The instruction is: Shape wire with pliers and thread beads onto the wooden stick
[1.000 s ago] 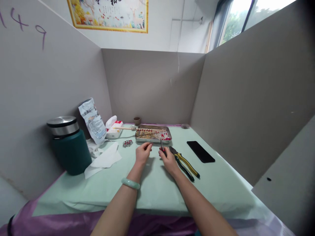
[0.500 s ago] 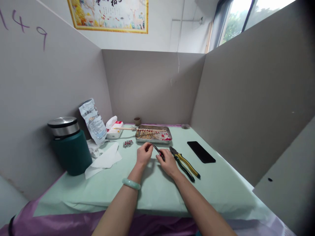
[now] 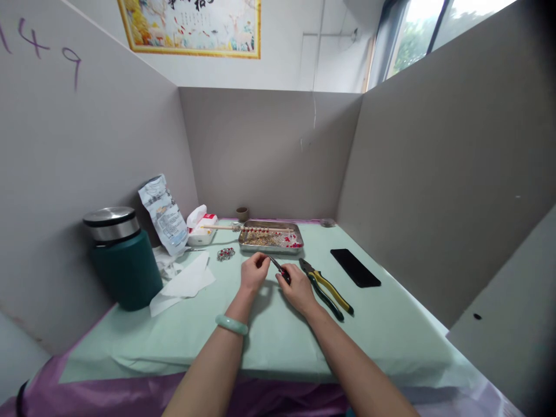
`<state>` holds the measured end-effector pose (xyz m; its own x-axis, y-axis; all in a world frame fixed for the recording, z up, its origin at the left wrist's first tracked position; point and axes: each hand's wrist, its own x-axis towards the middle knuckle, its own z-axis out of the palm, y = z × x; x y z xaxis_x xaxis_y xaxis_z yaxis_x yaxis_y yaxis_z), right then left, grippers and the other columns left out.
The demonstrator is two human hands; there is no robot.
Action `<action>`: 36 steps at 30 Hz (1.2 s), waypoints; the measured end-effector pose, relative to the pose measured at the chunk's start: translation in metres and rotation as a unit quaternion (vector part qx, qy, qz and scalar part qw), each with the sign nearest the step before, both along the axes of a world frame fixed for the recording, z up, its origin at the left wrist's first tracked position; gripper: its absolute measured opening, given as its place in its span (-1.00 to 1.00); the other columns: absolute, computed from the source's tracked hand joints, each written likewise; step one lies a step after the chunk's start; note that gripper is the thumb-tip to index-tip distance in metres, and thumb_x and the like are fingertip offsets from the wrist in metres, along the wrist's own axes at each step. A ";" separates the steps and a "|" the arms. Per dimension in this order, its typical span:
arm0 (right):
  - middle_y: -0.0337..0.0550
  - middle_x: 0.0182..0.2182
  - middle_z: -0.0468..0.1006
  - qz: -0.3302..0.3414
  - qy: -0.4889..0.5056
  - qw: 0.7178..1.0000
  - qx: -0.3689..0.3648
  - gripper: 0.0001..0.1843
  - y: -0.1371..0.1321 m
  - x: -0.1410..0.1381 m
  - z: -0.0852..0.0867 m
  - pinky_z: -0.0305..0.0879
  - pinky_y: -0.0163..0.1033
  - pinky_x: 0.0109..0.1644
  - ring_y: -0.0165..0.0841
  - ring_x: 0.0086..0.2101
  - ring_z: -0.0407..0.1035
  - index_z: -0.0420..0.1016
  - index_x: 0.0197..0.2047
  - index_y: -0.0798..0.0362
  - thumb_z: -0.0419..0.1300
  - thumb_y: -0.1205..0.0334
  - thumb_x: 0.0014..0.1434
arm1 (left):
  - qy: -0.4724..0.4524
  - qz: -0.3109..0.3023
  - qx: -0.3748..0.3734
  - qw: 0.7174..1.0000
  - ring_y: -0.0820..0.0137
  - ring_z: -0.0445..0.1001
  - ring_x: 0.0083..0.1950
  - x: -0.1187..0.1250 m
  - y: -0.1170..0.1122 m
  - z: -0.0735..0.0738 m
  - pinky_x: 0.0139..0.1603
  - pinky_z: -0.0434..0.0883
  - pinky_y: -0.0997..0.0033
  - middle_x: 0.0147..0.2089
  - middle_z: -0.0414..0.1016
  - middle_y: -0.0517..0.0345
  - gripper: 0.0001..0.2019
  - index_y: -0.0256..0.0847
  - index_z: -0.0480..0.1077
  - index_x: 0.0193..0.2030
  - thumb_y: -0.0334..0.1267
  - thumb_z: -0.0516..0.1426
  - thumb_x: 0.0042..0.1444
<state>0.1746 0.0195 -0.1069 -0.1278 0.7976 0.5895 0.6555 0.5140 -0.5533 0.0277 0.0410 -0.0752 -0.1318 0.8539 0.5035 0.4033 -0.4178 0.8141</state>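
Observation:
My right hand (image 3: pixel 296 286) is closed around small dark-handled pliers (image 3: pixel 284 273), whose thin jaws point up and left. The tips of the jaws reach the fingertips of my left hand (image 3: pixel 254 271), which is closed in a pinch. Whatever lies between those fingers is too small to make out. Just beyond both hands stands a metal tray (image 3: pixel 271 251) of gold, clear and red beads. A wooden stick (image 3: pixel 221 227) wound with red beads rests across the tray. Left of my left hand lies a small coil of beaded chain (image 3: pixel 226 253).
Large yellow-green pliers (image 3: pixel 328 289) and a black phone (image 3: pixel 355 268) lie to the right. On the left are a green thermos (image 3: pixel 125 266), a foil pouch (image 3: pixel 164 214), a tissue pack (image 3: pixel 203 231) and white paper (image 3: pixel 185 281). Grey partitions (image 3: pixel 269 150) enclose the table.
Both hands hold almost the same place and grip. The pliers' jaws still meet the left fingertips; only a very slight shift of the view shows.

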 end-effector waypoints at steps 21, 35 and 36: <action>-0.11 -0.31 0.47 0.026 0.017 0.999 -0.007 -0.83 -0.002 -0.001 0.002 0.20 -0.23 -0.19 -0.27 -0.27 0.34 0.37 -0.19 0.03 0.03 0.19 0.20 | -0.030 -0.029 0.005 0.999 0.47 0.28 -0.50 -0.001 0.002 -0.002 -0.43 0.24 0.51 -0.57 0.35 0.26 -0.83 -0.21 0.42 -0.45 -0.18 0.09 -0.01; -0.19 -0.46 0.43 0.012 0.050 0.998 -0.039 -0.83 0.001 -0.002 0.001 0.13 -0.28 -0.32 -0.30 -0.42 0.31 0.34 -0.33 0.01 -0.01 0.15 0.19 | 0.027 0.013 0.062 0.998 0.30 0.38 -0.26 -0.001 0.000 0.000 -0.16 0.31 0.33 -0.31 0.47 0.08 -0.88 -0.18 0.47 -0.33 -0.24 0.13 0.02; -0.21 -0.48 0.41 0.006 0.067 0.997 -0.049 -0.82 0.002 -0.001 0.001 0.12 -0.28 -0.34 -0.30 -0.44 0.29 0.33 -0.35 0.01 -0.01 0.13 0.19 | 0.031 0.025 0.082 0.996 0.26 0.37 -0.15 -0.001 -0.002 0.002 -0.05 0.28 0.28 -0.22 0.47 0.03 -0.86 -0.17 0.47 -0.28 -0.24 0.14 0.01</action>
<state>0.1732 0.0213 -0.1055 -0.0635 0.8507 0.5218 0.5668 0.4611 -0.6827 0.0269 0.0389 -0.0733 -0.1369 0.7526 0.6441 0.4748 -0.5208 0.7095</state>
